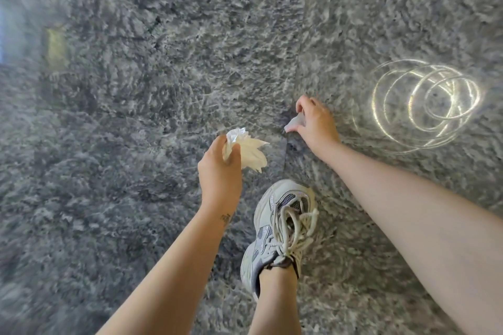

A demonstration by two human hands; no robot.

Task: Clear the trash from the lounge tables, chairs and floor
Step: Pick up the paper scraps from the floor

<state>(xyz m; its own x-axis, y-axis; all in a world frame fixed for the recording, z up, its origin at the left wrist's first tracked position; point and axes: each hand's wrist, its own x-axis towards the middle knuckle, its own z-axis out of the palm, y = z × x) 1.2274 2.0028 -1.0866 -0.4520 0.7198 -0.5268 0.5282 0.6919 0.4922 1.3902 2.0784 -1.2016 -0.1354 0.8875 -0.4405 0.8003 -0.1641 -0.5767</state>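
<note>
Floor pickup, mid-task. A small white scrap (295, 122) is pinched in the right hand (315, 122), low over the stone floor (136, 90) — whether it touches cannot be told. The left hand (220, 168), near it, grips a crumpled napkin (249, 151). Two pieces gathered, neither binned — no bin or bag shows, so disposal is judged outstanding. A shoe (283, 226) stands near.

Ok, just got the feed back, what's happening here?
A person is bent over the grey stone floor, picking up litter. The left hand grips a crumpled white napkin. The right hand is down at the floor, pinching a small white scrap just ahead of the sneaker. Whether the scrap has left the floor is unclear.
</note>
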